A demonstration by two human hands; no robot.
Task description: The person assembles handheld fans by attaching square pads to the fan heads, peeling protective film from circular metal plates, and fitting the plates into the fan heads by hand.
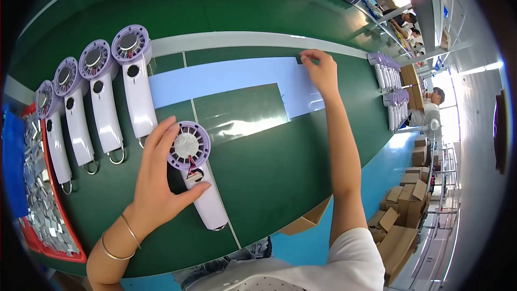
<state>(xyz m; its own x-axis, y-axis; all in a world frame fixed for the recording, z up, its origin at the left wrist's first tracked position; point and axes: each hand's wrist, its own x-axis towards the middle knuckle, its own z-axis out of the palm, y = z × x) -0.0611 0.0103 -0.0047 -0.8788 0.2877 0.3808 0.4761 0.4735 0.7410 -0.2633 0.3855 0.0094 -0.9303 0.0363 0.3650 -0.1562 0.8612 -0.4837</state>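
Observation:
My left hand (156, 175) is wrapped around a handheld fan (212, 205) with a white handle and a round purple head, lying on the green table. A round silver-grey disc sits at the centre of its head. Red and black wires with a small pale connector show below the disc. Farther right, my right hand (323, 73) has thumb and index finger pinched at the upper edge of a light-blue sheet (226, 78). What they pinch is too small to make out. Several similar fans (140, 99) lie in a row at left, with darker discs and metal wrist rings.
A red tray (64, 231) of small silver pieces stands at the left edge beside a blue item (12, 161). A clear glossy sheet (242, 110) lies beside the blue one. More fans (396, 99) are stacked at the table's far right. Cardboard boxes (401, 205) stand on the blue floor.

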